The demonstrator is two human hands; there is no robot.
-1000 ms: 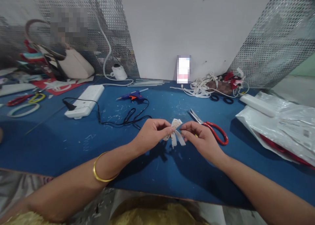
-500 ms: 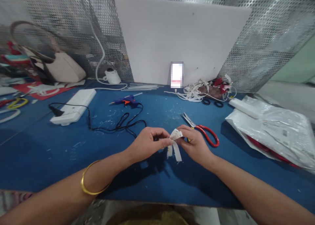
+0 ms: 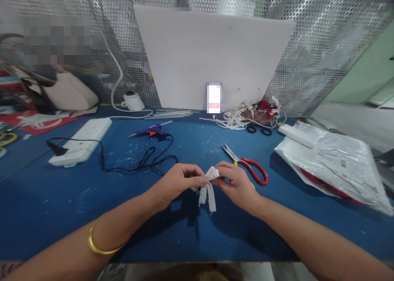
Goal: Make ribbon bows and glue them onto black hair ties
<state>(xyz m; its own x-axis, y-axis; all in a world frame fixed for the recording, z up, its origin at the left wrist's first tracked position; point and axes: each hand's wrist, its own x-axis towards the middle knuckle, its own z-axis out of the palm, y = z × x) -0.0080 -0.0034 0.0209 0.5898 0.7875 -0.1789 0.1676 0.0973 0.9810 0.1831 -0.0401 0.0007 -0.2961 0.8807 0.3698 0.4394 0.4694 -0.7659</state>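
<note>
A white ribbon bow (image 3: 211, 175) with small gold marks is pinched between my two hands above the blue table, its two tails hanging down. My left hand (image 3: 181, 183) is closed on the bow's left side, thumb and forefinger at the middle. On the other side, my right hand (image 3: 238, 186) grips the right loop with its fingertips. Just beyond my right hand lies a pair of scissors (image 3: 246, 162) with red handles, blades apart. Part of the scissors' near handle is hidden behind that hand.
A blue glue gun (image 3: 152, 130) lies behind my left hand, its black cord running toward a white power strip (image 3: 83, 143). A phone (image 3: 214, 98) leans on a white board (image 3: 212, 55). Tangled white ribbon (image 3: 237, 116) and a plastic bag (image 3: 335, 158) lie at right.
The view has shifted a little, so most things sit further left and lower. Both hands keep their hold on the bow; its tails hang slightly further apart from my right hand.
</note>
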